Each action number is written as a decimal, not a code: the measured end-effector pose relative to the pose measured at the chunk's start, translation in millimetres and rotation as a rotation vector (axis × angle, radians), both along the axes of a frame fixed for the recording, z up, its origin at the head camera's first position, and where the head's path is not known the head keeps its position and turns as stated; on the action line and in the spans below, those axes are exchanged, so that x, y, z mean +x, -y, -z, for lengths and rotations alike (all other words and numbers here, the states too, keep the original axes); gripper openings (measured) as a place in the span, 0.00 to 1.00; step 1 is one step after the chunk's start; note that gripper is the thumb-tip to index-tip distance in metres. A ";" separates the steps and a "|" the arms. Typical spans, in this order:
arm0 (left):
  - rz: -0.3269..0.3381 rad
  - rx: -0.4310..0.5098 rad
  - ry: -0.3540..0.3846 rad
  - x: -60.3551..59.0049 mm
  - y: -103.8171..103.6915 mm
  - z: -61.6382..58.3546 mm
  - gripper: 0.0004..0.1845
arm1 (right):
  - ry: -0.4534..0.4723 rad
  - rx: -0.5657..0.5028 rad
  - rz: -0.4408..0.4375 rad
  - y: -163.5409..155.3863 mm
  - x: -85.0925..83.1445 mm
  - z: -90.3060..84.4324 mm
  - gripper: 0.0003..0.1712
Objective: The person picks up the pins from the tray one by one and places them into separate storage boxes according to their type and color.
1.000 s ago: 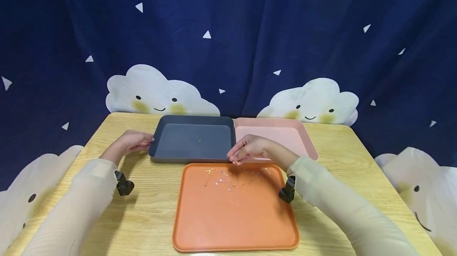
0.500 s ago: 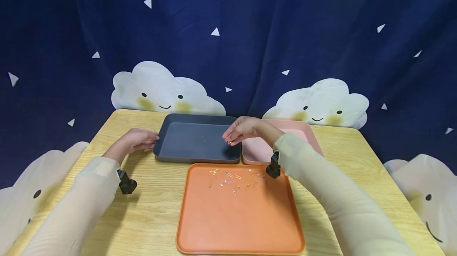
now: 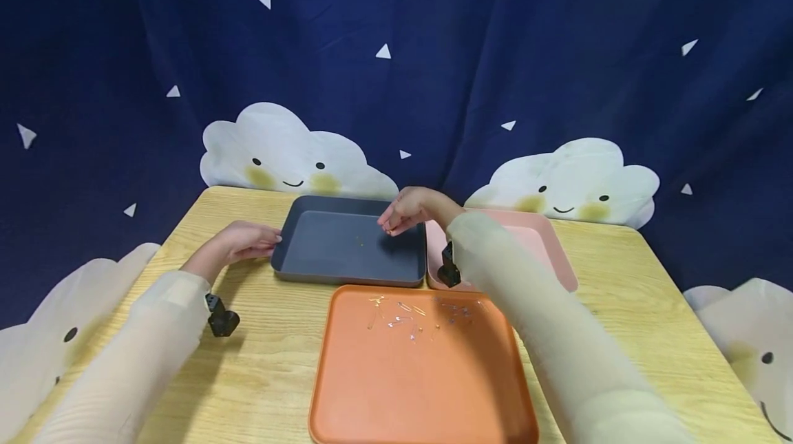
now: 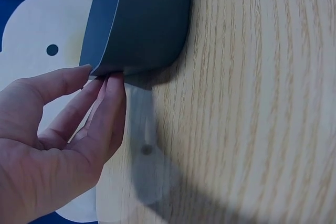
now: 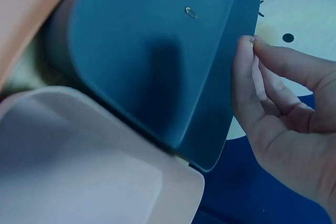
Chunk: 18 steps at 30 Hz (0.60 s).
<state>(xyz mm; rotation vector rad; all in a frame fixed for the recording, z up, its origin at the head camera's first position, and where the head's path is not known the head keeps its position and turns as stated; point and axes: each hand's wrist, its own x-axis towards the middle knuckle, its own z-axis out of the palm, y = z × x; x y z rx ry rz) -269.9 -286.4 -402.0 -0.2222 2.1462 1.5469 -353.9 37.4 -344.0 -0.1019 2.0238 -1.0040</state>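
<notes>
Two trays (image 3: 347, 272) (image 3: 557, 251) lie side by side behind a third (image 3: 421, 389).

I find nothing to read in any of my three views: no words, labels, brand marks or numbers. The dark grey tray (image 3: 347, 251), the pink tray (image 3: 545, 244) and the orange tray (image 3: 421, 375) are all plain. The blue backdrop (image 3: 495, 51) behind the worktop's far edge carries only white triangles and smiling cloud shapes, which are pictures, not writing.
</notes>
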 end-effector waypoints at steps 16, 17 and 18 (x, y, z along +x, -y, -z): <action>-0.031 -0.023 0.023 -0.9 -6.5 -3.8 0.30 | 0.053 0.119 -0.047 22.0 -59.6 59.0 0.11; -0.035 -0.018 0.024 -1.1 -6.3 -4.0 0.30 | 0.068 0.111 -0.054 22.4 -71.4 72.9 0.10; -0.039 -0.017 0.025 -1.3 -6.0 -4.1 0.30 | 0.069 0.106 -0.059 22.8 -80.9 85.9 0.10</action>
